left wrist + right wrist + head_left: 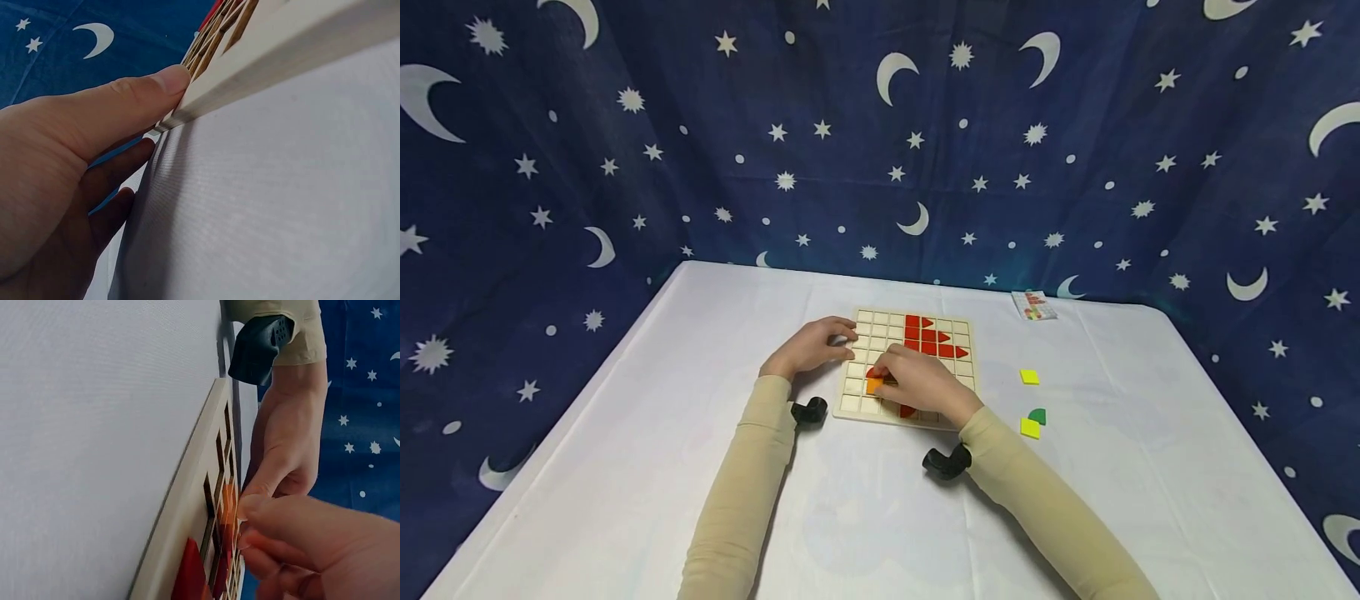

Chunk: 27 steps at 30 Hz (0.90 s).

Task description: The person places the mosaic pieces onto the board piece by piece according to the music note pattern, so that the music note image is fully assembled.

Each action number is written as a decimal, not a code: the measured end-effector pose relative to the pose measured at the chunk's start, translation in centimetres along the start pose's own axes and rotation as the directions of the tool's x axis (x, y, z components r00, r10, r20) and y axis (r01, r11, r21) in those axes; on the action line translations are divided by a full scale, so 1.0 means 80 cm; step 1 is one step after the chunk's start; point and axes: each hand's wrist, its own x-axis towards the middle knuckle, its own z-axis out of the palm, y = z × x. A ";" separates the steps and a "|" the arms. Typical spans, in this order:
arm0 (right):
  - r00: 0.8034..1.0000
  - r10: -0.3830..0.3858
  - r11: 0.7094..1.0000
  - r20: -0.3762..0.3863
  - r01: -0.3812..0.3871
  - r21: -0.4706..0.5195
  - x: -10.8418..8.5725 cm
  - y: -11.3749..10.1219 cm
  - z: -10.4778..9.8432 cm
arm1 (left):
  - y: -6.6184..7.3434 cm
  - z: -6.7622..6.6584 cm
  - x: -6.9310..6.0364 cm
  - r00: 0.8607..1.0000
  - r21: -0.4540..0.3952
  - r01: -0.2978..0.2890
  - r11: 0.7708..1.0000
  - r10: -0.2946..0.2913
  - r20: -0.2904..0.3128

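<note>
A square wooden grid board (871, 329) lies on the white table. Red tiles (927, 336) sit in its upper right rows. At the board's left edge is my left hand (812, 343); in the left wrist view its thumb (170, 80) rests against the rim, other fingers extended beyond. My right hand (925, 383) reaches over the lower board, thumb and fingertips pinching at an orange square tile (874, 387). The right wrist view shows this orange tile (229, 503) low at a cell. A red rounded tile (907, 412) shows below the hand, which hides nearby cells.
Right of the board lie two yellow squares (1029, 377) and a green quarter-round tile (1037, 416), one yellow square touching it. A small pattern card (1034, 306) is at the table's back right. Behind hangs a dark blue cloth (835, 208) with moons and stars.
</note>
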 end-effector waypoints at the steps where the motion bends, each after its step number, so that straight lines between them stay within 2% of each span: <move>1: 1.000 0.000 1.000 0.007 0.000 -0.003 0.001 -0.001 0.000 | 0.000 0.000 0.000 1.000 -0.001 0.002 1.000 -0.002 0.000; 5: 0.999 0.014 1.000 0.031 -0.014 -0.013 0.004 -0.004 0.003 | 0.001 -0.002 0.000 1.000 -0.008 0.000 1.000 0.000 -0.002; 13: 0.999 0.028 1.000 0.022 -0.028 0.002 0.007 -0.006 0.008 | 0.001 -0.004 -0.001 1.000 -0.001 -0.008 1.000 0.008 -0.002; 16: 0.999 0.040 0.999 0.018 -0.040 0.025 0.003 -0.002 0.002 | 0.000 -0.004 -0.001 1.000 0.004 -0.014 1.000 0.014 0.000; 20: 0.998 0.067 0.995 -0.006 -0.066 0.070 -0.015 0.014 -0.021 | 0.000 -0.004 -0.001 1.000 0.000 -0.017 1.000 0.017 -0.006; 23: 0.995 0.096 0.991 -0.021 -0.094 0.092 -0.038 0.039 -0.042 | 0.000 -0.003 -0.001 1.000 -0.008 -0.011 1.000 0.011 -0.005; 27: 0.987 0.162 0.979 -0.001 -0.161 0.125 -0.075 0.078 -0.062 | 0.000 -0.002 -0.001 1.000 -0.013 0.000 1.000 0.000 0.003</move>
